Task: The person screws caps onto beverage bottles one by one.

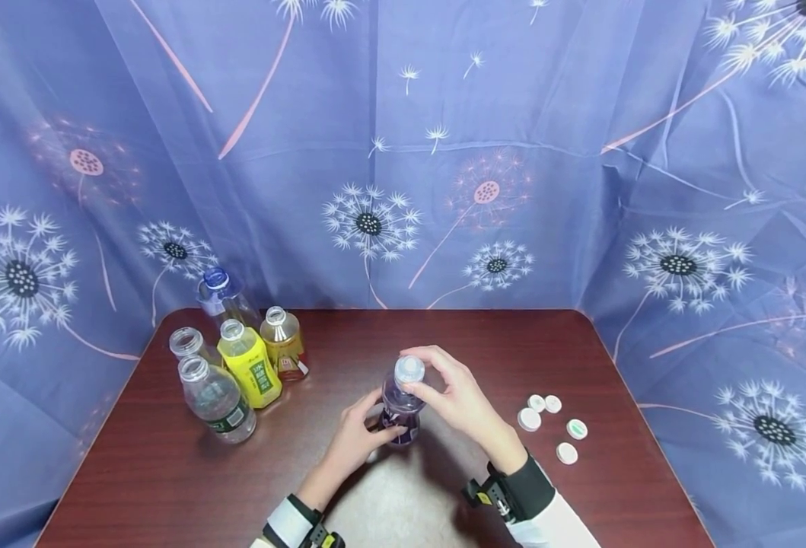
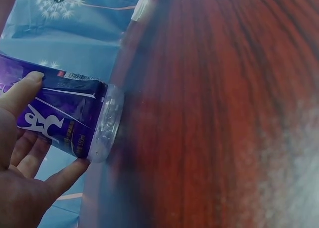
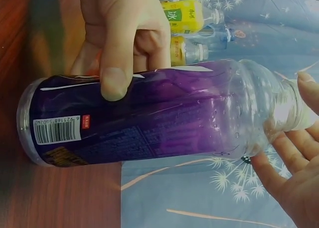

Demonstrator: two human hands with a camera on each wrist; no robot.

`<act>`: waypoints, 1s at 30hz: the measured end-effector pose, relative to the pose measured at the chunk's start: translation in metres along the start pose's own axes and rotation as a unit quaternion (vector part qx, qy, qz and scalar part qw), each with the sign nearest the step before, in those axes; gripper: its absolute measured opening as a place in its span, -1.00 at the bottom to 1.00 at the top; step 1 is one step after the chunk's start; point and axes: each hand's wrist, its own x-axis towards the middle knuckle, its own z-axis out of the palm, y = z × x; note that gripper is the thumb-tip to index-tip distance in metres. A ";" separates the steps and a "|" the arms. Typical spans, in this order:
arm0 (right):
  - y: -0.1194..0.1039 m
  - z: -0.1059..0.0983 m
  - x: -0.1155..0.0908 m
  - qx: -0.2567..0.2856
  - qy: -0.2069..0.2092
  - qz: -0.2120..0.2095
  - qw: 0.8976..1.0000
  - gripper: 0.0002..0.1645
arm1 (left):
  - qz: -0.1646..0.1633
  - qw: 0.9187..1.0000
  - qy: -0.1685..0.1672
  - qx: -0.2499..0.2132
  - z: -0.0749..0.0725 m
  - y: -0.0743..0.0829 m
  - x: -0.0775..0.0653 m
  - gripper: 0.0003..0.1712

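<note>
A clear plastic bottle with a purple label [image 1: 396, 421] stands in front of me near the middle of the table. My left hand [image 1: 356, 436] grips its lower body, thumb on one side and fingers on the other. At the top, the thumb and fingers of my right hand [image 1: 463, 397] hold the whitish bottle cap [image 1: 410, 369]. In the right wrist view the bottle [image 3: 189, 113] lies across the picture, and the cap [image 3: 303, 108] sits at its neck between thumb and fingers. The left wrist view shows the label [image 2: 65, 111] and the clear base close by the tabletop.
Several uncapped bottles stand at the left, among them a yellow-labelled bottle [image 1: 255, 369], a clear bottle [image 1: 219, 403] and a blue-necked bottle [image 1: 227, 297]. Several loose white caps [image 1: 529, 419] lie on the right of the brown table [image 1: 485, 335]. A blue dandelion-print curtain [image 1: 416, 175] hangs behind.
</note>
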 end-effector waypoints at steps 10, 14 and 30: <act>0.001 0.003 -0.004 0.002 0.008 0.013 1.000 -0.35 | 0.006 1.000 -0.006 -0.001 0.000 0.000 0.001 -0.22; 0.005 0.006 -0.010 -0.006 0.007 0.026 1.000 -0.11 | 0.009 1.000 -0.006 0.012 0.000 -0.001 0.000 -0.22; 0.029 0.030 -0.044 -0.014 0.002 0.089 0.996 0.00 | 0.012 1.000 -0.004 0.020 0.000 -0.002 0.000 -0.22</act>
